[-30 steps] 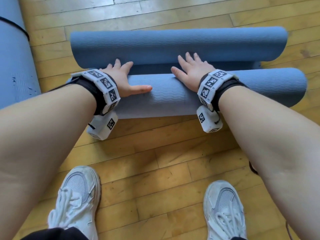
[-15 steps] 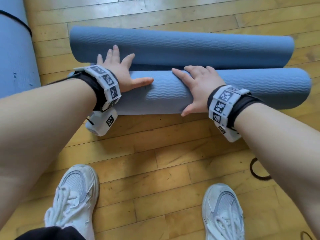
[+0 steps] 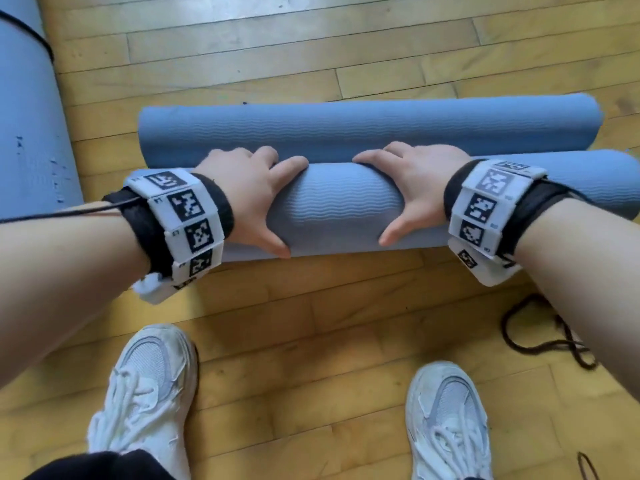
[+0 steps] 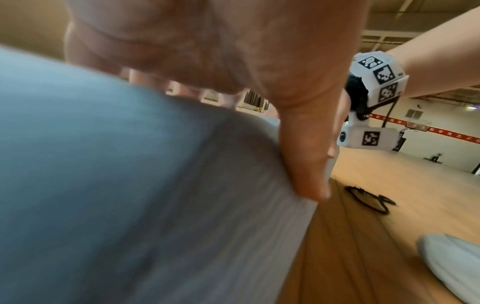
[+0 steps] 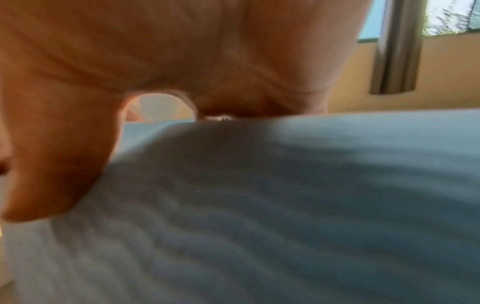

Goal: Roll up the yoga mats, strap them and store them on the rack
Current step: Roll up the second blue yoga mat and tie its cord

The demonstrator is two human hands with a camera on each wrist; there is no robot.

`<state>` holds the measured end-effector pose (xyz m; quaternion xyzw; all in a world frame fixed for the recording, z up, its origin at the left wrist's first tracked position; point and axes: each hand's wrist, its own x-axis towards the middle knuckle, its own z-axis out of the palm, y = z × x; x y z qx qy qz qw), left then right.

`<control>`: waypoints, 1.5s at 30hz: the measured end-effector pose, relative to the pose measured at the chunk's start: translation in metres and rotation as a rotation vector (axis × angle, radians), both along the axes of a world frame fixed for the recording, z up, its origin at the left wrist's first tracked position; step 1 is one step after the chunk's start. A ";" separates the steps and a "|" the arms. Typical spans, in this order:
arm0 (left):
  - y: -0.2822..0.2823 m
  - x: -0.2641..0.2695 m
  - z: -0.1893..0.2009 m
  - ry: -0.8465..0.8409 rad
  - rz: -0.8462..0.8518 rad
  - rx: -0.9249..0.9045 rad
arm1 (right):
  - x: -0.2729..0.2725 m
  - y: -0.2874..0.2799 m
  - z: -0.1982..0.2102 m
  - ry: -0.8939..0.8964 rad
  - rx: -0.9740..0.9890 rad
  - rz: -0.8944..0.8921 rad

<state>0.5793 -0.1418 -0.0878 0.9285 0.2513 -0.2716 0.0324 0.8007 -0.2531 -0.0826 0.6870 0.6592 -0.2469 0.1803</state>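
1. Blue foam with a fine wavy rib makes up the near roll (image 3: 332, 206), which lies crosswise on the wood floor (image 3: 311, 341) just ahead of the white shoes (image 3: 145, 379).
2. Behind it and touching it along its length lies the far roll (image 3: 363, 129). I cannot tell whether the two are separate mats or two ends of one mat.
3. Each hand wraps the near roll near its middle. The left hand (image 3: 249, 195) has its fingers curled over the far side and its thumb pressed down the near face; the right hand (image 3: 412, 188) mirrors it, and a bare stretch of mat shows between them.
4. The wrist views agree: the left thumb (image 4: 306, 156) and the right thumb (image 5: 52, 154) each lie flat against the ribbed surface, which dents slightly under the pressure.
5. By its look the foam is light, soft and springy. It will likely try to unroll once let go, so steady inward squeeze matters more than strength.
6. The ribbing should give good grip, so slipping seems unlikely.
7. A long roll sags at the ends if held only at the centre; holds spread wider apart would steady it for strapping.
8. A dark cord (image 3: 540, 337), possibly a strap, lies loose on the floor to the right, near the right forearm.
9. Another mat (image 3: 31, 133) lies at far left with a black band (image 3: 31, 36) round it.
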 end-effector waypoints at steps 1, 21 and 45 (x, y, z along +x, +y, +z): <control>-0.008 -0.004 -0.002 0.007 -0.007 -0.011 | -0.002 -0.010 -0.001 0.005 -0.024 0.006; 0.007 0.022 -0.024 -0.071 0.311 -0.152 | 0.002 0.011 -0.034 0.023 0.135 -0.288; 0.006 0.022 -0.019 -0.047 0.226 -0.130 | 0.011 0.028 -0.034 0.059 0.132 -0.290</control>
